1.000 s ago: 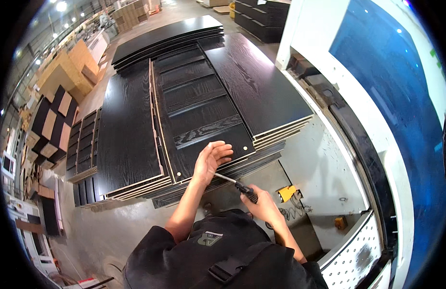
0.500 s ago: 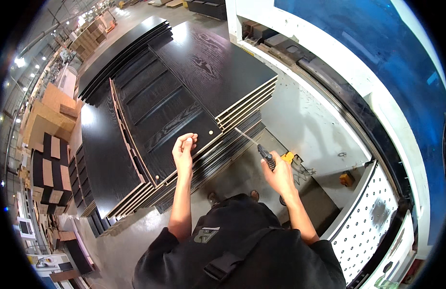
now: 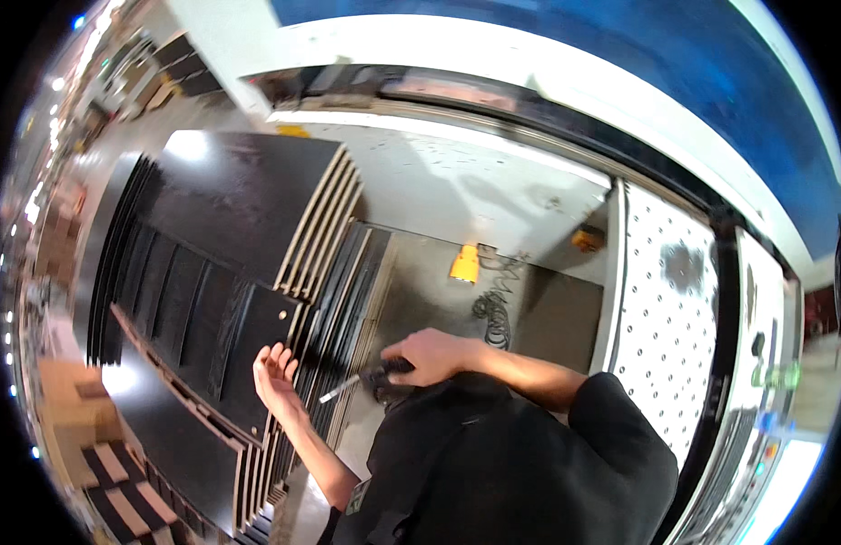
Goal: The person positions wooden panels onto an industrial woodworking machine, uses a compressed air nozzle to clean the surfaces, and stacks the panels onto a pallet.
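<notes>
Two bare hands were visible, one left hand and one right hand, with one hand tool. Two pale round discs marked one recessed dark panel. One yellow housing, one coiled cable, one small orange box and one perforated white surface were counted. Stacked board edges were too blurred for exact counting.

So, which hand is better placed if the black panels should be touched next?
Left, I would judge. The left hand looks empty and loosely open, near the edge of the black panels. The right hand is farther from them and grips a dark-handled tool.
</notes>
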### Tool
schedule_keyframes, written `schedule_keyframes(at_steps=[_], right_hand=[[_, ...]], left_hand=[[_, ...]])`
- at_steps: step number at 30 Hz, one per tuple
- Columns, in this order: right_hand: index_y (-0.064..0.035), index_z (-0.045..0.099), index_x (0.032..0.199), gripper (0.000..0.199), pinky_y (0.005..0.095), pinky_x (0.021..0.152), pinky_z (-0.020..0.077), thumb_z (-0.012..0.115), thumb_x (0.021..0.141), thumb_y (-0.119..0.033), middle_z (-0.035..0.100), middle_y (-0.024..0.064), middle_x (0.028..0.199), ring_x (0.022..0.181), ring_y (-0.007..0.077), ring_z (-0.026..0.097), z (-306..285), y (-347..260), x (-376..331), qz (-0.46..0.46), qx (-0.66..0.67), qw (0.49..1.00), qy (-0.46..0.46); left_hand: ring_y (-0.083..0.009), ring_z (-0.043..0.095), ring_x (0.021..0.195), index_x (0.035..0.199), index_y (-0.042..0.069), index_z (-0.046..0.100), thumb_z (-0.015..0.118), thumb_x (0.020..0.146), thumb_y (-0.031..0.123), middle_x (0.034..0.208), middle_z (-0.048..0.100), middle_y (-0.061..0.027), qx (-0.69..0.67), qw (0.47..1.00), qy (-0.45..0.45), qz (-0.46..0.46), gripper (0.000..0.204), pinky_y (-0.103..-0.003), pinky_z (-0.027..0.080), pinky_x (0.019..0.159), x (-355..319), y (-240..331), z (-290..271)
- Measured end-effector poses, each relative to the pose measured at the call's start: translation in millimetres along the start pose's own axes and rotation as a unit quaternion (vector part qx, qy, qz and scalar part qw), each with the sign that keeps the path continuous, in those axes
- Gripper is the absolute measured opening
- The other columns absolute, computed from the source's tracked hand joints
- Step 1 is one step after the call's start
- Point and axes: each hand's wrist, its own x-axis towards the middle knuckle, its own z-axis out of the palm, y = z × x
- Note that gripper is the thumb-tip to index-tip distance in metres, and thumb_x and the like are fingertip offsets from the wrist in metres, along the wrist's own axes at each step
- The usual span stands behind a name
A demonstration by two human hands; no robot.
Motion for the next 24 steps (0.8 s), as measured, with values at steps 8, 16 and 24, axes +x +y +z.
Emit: schedule_keyframes(at_steps=[8, 16, 24], right_hand=[[-0.0031, 0.068, 0.119, 0.038, 0.0471, 0.089, 0.0564, 0.068, 0.095, -0.032, 0.074, 0.0221, 0.108, 0.101, 0.0387, 0.072, -150.3, 29.0, -62.2, 0.202, -0.042, 0.867, 0.454], [0.0088, 0.067, 0.120, 0.053, 0.0494, 0.080, 0.0563, 0.064, 0.099, -0.040, 0.073, 0.0291, 0.103, 0.092, 0.0431, 0.071, -407.6, 261.9, -272.9, 0.169, -0.393, 0.532, 0.731], [0.0050, 0.064, 0.122, 0.066, 0.0562, 0.090, 0.0488, 0.065, 0.095, -0.055, 0.069, 0.0287, 0.112, 0.103, 0.0464, 0.065, -330.7, 262.9, -171.6, 0.211, -0.477, 0.391, 0.758]], left_hand=[[-0.0208, 0.071, 0.100, 0.131, -0.002, 0.062, 0.056, 0.109, 0.032, 0.116, 0.073, -0.0155, 0.077, 0.993, -0.079, -0.029, 0.041, -0.032, 0.058, 0.086, -9.7, -2.1, 30.5], [-0.0124, 0.069, 0.101, 0.123, -0.001, 0.067, 0.061, 0.106, 0.018, 0.112, 0.076, -0.0095, 0.137, 0.981, -0.109, 0.084, 0.026, -0.027, 0.053, 0.090, 22.1, 34.4, 13.0], [-0.0093, 0.065, 0.091, 0.120, 0.001, 0.070, 0.067, 0.102, 0.018, 0.105, 0.074, -0.0045, 0.273, 0.918, 0.229, 0.175, 0.025, -0.025, 0.052, 0.082, -48.7, 72.4, -140.4]])
